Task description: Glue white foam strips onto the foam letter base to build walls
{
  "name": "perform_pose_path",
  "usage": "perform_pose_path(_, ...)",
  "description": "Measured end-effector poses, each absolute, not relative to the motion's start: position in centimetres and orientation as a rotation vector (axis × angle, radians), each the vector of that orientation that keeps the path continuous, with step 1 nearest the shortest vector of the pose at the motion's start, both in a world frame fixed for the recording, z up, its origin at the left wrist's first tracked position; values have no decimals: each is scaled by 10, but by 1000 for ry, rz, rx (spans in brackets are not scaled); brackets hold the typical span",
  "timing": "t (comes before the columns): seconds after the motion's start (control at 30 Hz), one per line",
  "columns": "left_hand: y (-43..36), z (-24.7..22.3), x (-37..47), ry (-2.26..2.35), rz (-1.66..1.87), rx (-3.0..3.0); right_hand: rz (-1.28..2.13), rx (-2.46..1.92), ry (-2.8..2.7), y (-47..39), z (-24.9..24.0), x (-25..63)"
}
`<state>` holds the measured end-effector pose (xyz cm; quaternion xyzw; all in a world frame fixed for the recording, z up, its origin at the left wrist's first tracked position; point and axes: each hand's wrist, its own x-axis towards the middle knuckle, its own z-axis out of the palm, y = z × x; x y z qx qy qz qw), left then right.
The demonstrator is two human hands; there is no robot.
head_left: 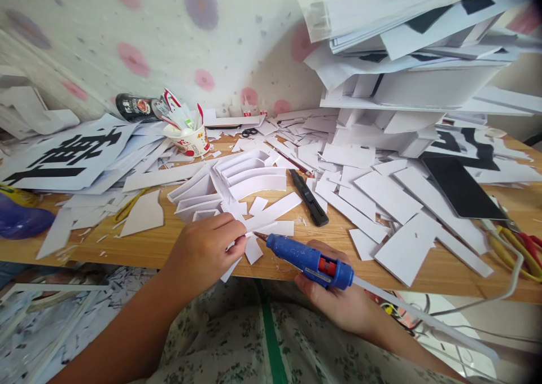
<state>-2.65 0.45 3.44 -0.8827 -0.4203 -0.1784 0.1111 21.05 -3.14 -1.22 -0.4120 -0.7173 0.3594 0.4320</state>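
Note:
My left hand [207, 247] pinches a small white strip [256, 232] near the table's front edge. In my right hand [334, 299] is a blue glue gun [305, 260], its fingers wrapped round the handle. The gun's nozzle points left and is close to the strip; whether they touch is unclear. A clear glue stick [423, 318] sticks out of the gun's back. Just beyond my left hand stands a white structure of curved, upright strips [241, 175]. A black utility knife [309, 197] lies to its right.
White board pieces [389, 195] cover much of the wooden table [292, 268]. At the back stand a paper cup [188, 141] and a tall white stack [406, 84]. A black tablet-like slab [463, 187], scissors [520, 248] and a cable [514, 276] are at the right.

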Motion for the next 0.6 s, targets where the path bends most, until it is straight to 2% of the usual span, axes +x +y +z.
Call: perform_pose_path(0.6, 5, 31, -39, -1196, -603, -2615, 893, -1179, -1733, -35, -10, 215)
